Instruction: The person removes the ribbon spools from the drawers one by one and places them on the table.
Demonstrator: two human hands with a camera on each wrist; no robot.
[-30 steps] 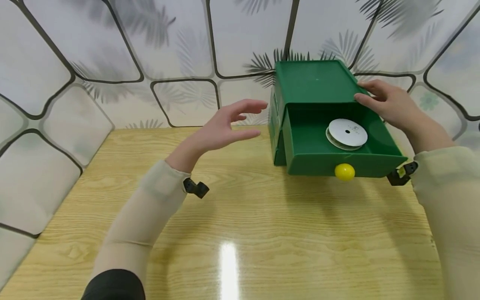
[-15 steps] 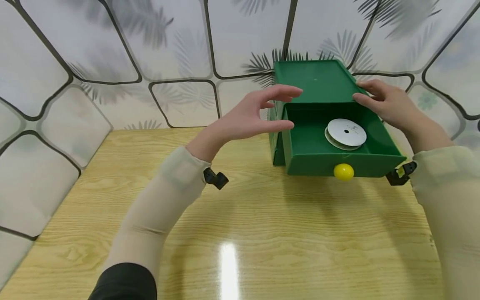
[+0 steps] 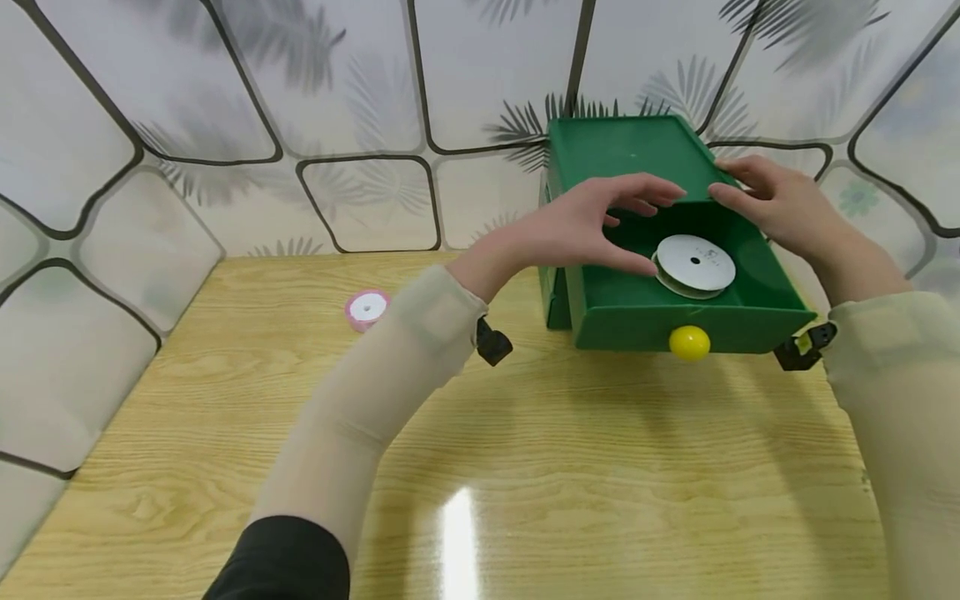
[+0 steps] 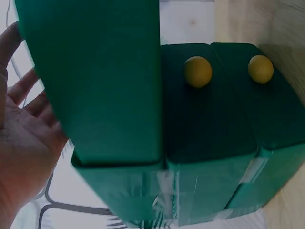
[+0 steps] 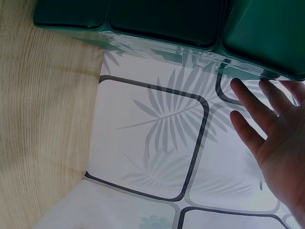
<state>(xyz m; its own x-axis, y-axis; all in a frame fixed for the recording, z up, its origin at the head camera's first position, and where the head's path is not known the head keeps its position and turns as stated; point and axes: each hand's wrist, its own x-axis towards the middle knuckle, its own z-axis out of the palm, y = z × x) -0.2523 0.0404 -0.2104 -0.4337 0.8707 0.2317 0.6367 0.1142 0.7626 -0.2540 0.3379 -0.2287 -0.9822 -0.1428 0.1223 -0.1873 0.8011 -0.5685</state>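
A green drawer cabinet [image 3: 622, 150] stands against the back, right of centre in the head view. Its top drawer [image 3: 693, 329], with a yellow knob [image 3: 688, 343], is pulled out. Inside lies a white ribbon spool [image 3: 695, 262], flat, with a dark centre hole. Over the drawer's left part reaches my left hand [image 3: 573, 223], fingers spread and nothing between them, thumb tip right at the spool's left edge. My right hand [image 3: 783, 204] rests its fingers at the right edge of the cabinet's top; in the right wrist view its fingers stretch along the cabinet's side.
A small pink-rimmed spool [image 3: 367, 309] lies on the wooden table [image 3: 600, 483] beyond my left sleeve. Two lower drawers, with yellow knobs [image 4: 198, 72], are pushed in. A patterned wall covering [image 3: 367, 200] closes off the back and left.
My left hand has moved right, from beside the cabinet to over the pulled-out drawer. The pink-rimmed spool has come into sight behind the left arm. My right hand has stayed put.
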